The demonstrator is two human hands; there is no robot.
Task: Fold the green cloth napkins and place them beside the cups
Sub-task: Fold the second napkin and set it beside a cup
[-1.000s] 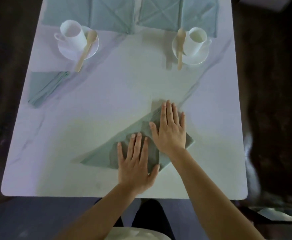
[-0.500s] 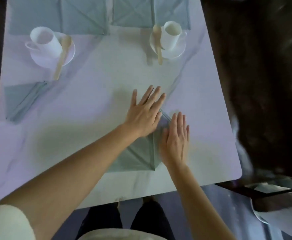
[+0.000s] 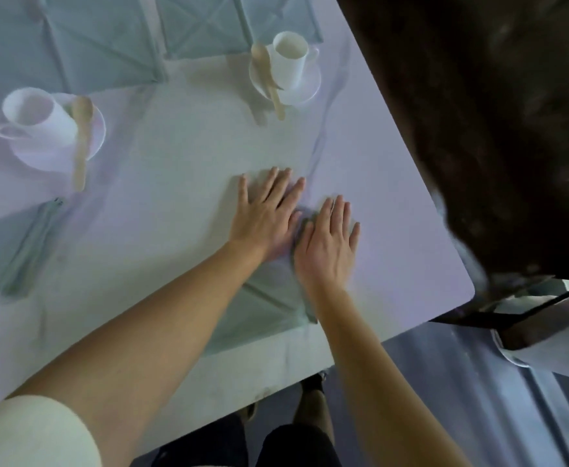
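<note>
Toward 4 o'clock on the white, grey-veined tabletop (image 3: 181, 183): partly folded pale green cloth napkin (image 3: 262, 311), marked with diagonal creases, pinned under both hands. Left hand (image 3: 262, 214) palm down, fingers straight and slightly fanned, pointing to about 1 o'clock. Right hand (image 3: 326, 244) just beside it, likewise flat with straight fingers; a bunched ridge of cloth visible between the two. Nothing gripped or pinched by either.

At 9 o'clock, well apart: second green napkin (image 3: 16, 244), folded into a narrow wedge, lying near the left white ceramic cup (image 3: 36, 116) on a round white saucer (image 3: 97, 129), with a pale wooden spoon (image 3: 81, 143) propped across the rim.

At 12 to 1 o'clock: right white ceramic cup (image 3: 289, 59) on a matching saucer (image 3: 310, 85), with another wooden spoon (image 3: 267, 79).

Along the far edge, 10 to 12 o'clock: unfolded green napkins (image 3: 101, 38) spread flat, with crossed fold lines.

Beyond the right table edge, 2 to 3 o'clock: dark brown mottled floor covering (image 3: 495, 129), blurred. At 5 o'clock: grey floor (image 3: 445, 382). At 7 o'clock: cream sleeve (image 3: 30, 433) on the left upper arm.
</note>
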